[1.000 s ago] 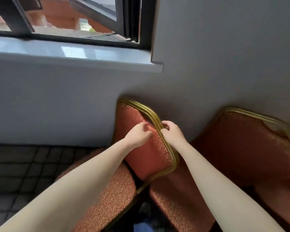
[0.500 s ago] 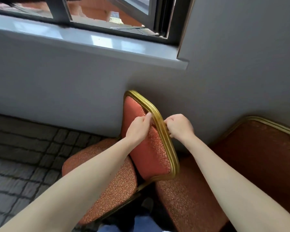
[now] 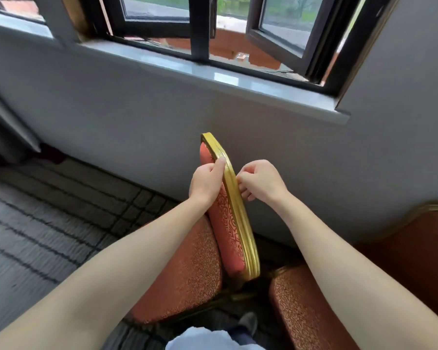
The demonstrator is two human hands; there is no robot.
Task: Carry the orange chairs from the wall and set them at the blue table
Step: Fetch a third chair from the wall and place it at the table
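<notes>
Two hands on one chair [image 3: 187, 274]: left hand [image 3: 206, 183] curled over the padded front of the backrest [image 3: 225, 223], thumb along the gold rail [image 3: 238, 210]. The right hand [image 3: 261, 183] is curled, fingertips pinching the rail's rear edge. Chair close to the wall [image 3: 137, 117], below the sill [image 3: 213, 74]. Backrest seen edge-on, long axis running from the person toward the wall; seat faces left. Second chair [image 3: 301, 311] just right.

Left hand [image 3: 206, 181], right hand [image 3: 262, 181], forearms [image 3: 142, 261] bare; white garment [image 3: 200, 341]; grey shoe [image 3: 248, 322].
</notes>
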